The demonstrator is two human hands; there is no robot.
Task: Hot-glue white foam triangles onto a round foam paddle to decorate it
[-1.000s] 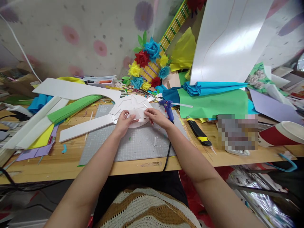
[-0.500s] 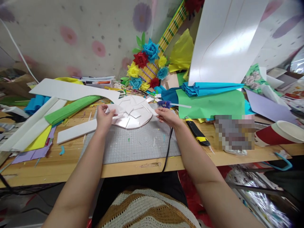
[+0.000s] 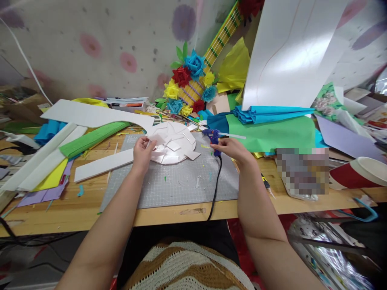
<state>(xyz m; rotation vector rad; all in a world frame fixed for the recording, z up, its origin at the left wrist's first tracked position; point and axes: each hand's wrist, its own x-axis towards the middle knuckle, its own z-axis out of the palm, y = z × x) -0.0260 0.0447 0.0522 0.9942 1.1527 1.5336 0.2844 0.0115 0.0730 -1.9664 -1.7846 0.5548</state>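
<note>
My left hand (image 3: pixel 142 151) pinches a small white foam piece (image 3: pixel 156 139) at the left edge of a round white foam disc (image 3: pixel 172 156) covered with cut white pieces. The disc lies at the back of a grey cutting mat (image 3: pixel 175 179). My right hand (image 3: pixel 231 147) is closed around the handle of a blue glue gun (image 3: pixel 214 137) at the mat's back right corner. Its black cord (image 3: pixel 215 189) runs toward me over the table edge.
A long white foam strip (image 3: pixel 102 164) lies left of the mat, with more foam boards and coloured paper behind. Green and blue paper (image 3: pixel 272 129), a large white sheet (image 3: pixel 287 52) and paper flowers (image 3: pixel 187 84) stand at the back. A red paper cup (image 3: pixel 356 173) lies at the right.
My right hand let go of a small white piece and moved right onto the glue gun. My left hand stayed at the disc's left edge with its foam piece.
</note>
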